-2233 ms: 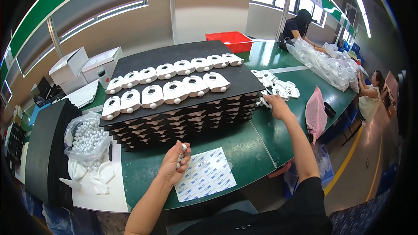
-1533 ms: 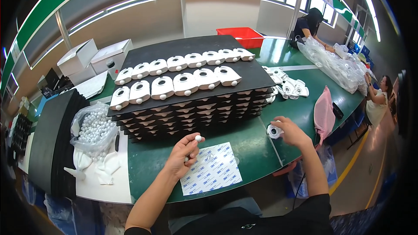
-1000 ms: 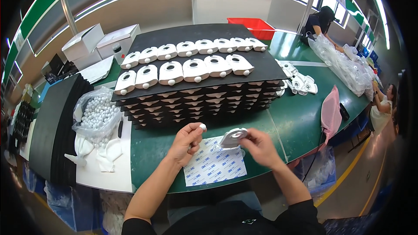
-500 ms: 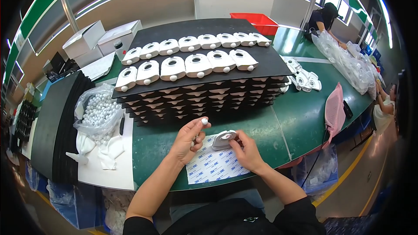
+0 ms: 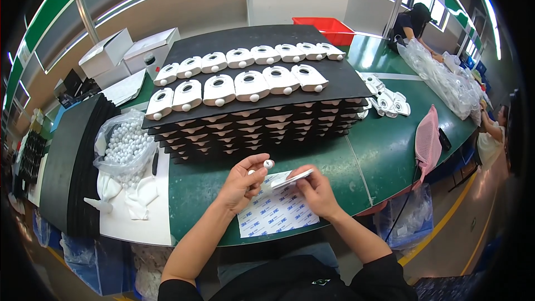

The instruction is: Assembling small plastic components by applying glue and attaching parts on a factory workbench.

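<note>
Between the thumb and finger of my left hand [image 5: 243, 183] is a small white ball [image 5: 268, 164] with a dark mark on its face. Another bit of white shows in the curled fingers of that hand. My right hand [image 5: 317, 190] grips a flat white plastic part [image 5: 292, 179], tilted nearly edge-on, a short way right of the ball and apart from it. Both hands are over a white sheet printed in blue [image 5: 273, 216] on the green table. Ahead, two rows of similar white parts [image 5: 252, 85], each with a round hole and a ball at its edge, lie on a black board [image 5: 217, 112].
More loaded black boards are stacked beneath. To the left are a plastic bag of white balls [image 5: 129, 144], a white cloth [image 5: 140, 198] and leaning black boards [image 5: 72, 161]. Loose white parts [image 5: 390, 103], a pink mesh bag [image 5: 428, 142] and a red bin [image 5: 324, 30] stand rightward. Another person [image 5: 413, 25] works behind.
My right hand has turned the white part from facing up to nearly edge-on. The ball in my left hand has moved slightly right and lower, and its marked side now shows.
</note>
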